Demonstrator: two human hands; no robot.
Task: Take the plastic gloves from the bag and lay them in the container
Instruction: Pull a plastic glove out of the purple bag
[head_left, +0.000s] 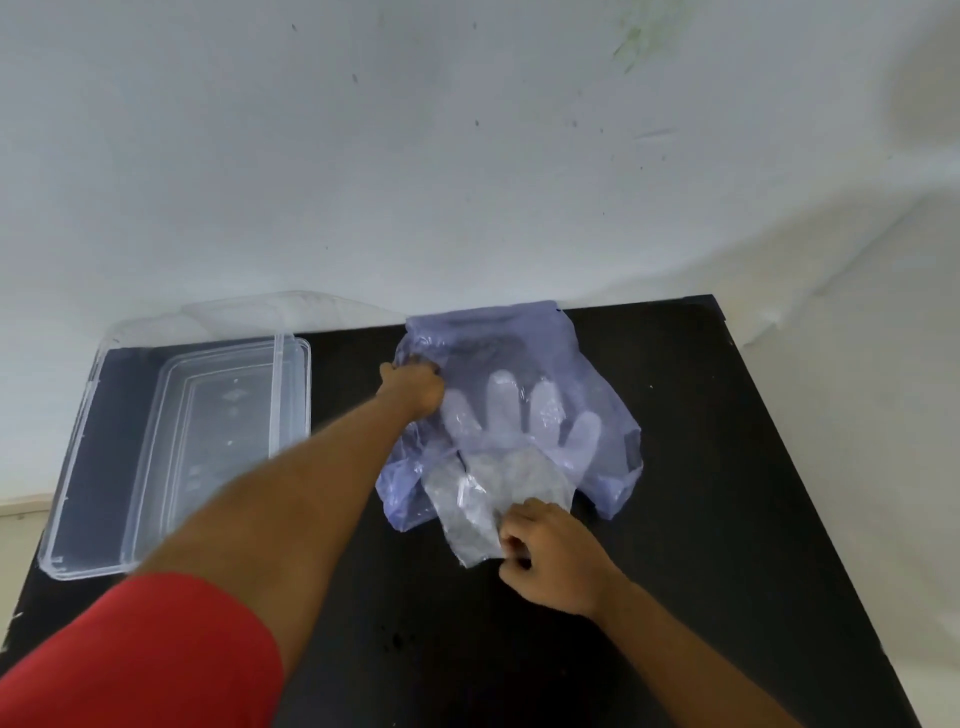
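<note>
Fingers first: those of my left hand (413, 387) are bunched tight on the far left edge of the purple plastic bag (519, 332), pinning it to the black desk (701, 441), while the fingers (511, 540) of my right hand (553, 558) are pinched closed on the cuff of the clear plastic gloves (483, 499).

Starting from the left, the clear container (78, 457) sits open near the desk's left edge, nothing in it that I can make out, with what looks like its lid (234, 306) propped behind it against the wall. My left arm, in a red sleeve (140, 660), reaches across between the container and the bag. To the right lies the bag, flattened, and the gloves are partly out: the cuff pokes from the near mouth, while the finger parts (501, 400) show through the purple film, still inside.

I judge this to be the pulling-out step, barely half done. Next I would draw the cuff toward me with the bag held firm (thin film clings, so a slow pull), then carry the gloves left, well across to the container.
</note>
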